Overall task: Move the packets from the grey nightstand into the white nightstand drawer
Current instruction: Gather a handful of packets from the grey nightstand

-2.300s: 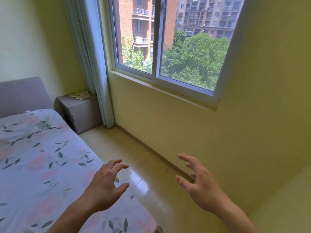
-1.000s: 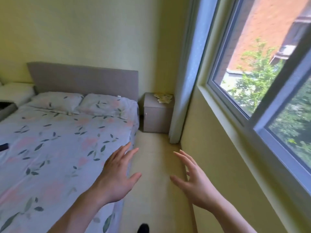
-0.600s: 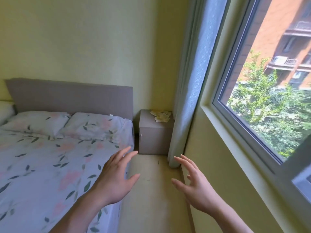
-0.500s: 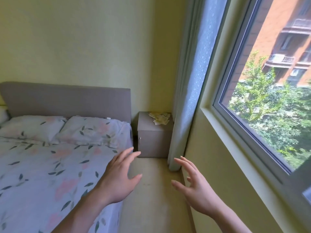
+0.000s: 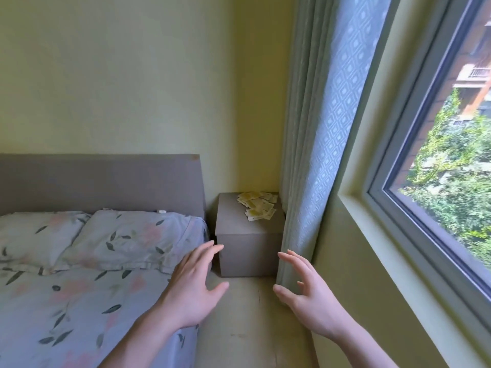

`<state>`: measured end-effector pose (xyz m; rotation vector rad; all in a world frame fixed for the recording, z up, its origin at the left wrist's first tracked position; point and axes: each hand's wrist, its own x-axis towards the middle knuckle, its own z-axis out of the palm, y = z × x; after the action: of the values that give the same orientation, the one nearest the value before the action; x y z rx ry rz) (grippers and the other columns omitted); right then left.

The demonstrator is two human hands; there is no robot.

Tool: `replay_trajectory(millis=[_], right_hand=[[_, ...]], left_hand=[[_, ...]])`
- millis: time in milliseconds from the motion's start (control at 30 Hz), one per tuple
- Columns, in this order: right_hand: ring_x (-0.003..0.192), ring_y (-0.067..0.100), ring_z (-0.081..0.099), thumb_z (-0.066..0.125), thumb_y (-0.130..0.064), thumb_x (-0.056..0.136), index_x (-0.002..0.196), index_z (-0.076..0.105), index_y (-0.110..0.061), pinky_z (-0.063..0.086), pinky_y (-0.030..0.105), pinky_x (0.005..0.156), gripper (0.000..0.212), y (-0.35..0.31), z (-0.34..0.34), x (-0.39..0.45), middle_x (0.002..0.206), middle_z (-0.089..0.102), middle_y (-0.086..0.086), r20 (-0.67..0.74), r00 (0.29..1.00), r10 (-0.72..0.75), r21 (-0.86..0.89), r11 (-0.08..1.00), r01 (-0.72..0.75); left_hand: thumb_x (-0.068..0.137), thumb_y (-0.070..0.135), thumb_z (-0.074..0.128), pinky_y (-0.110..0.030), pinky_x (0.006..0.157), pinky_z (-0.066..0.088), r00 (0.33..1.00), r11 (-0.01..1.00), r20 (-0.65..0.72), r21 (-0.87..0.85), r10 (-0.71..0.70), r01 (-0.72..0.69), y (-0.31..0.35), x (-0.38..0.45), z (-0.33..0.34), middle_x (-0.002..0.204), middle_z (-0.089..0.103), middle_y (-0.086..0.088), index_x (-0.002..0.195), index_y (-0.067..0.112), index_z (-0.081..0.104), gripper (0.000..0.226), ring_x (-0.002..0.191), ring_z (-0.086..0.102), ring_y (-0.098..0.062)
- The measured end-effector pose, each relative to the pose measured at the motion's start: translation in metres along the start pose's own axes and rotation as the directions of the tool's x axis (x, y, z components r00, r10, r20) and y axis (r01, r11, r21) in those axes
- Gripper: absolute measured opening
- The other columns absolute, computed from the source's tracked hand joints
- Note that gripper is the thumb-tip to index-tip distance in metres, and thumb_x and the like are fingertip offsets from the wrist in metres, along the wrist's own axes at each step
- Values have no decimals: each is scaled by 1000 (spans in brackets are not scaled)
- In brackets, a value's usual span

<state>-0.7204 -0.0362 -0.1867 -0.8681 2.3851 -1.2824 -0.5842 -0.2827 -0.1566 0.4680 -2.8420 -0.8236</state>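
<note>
A pile of several yellow and white packets [image 5: 257,205] lies on the right rear part of the grey nightstand [image 5: 245,251], which stands in the corner between the bed and the curtain. My left hand [image 5: 195,286] is held out in front of me, fingers spread, empty, short of the nightstand's lower left front. My right hand [image 5: 309,293] is also raised and empty, fingers apart, near the curtain's lower edge. Neither hand touches the nightstand. The white nightstand is not in view.
A bed with floral sheets [image 5: 66,296] and a grey headboard [image 5: 101,181] fills the left. A pale blue curtain [image 5: 318,123] hangs right of the nightstand, beside the window [image 5: 451,160]. A narrow strip of floor [image 5: 244,328] runs between bed and wall.
The view has closed in on the grey nightstand, which now looks larger and nearer. Both hands stay raised, open and empty.
</note>
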Motion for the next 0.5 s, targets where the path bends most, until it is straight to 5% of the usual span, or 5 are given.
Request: replay_trajectory(millis=[500], right_hand=[[144,-2,33,73,-35,89,146,45,-42,33,37,122,63,53,-8,315,154,36,-21,174,983,50,-6,999,-49]], left_hand=[[94,42,67,-18,118,18,983,983,-9,4,-183,183,-96,258,2,160,23,20,151,35,36,65,150,24,-5]])
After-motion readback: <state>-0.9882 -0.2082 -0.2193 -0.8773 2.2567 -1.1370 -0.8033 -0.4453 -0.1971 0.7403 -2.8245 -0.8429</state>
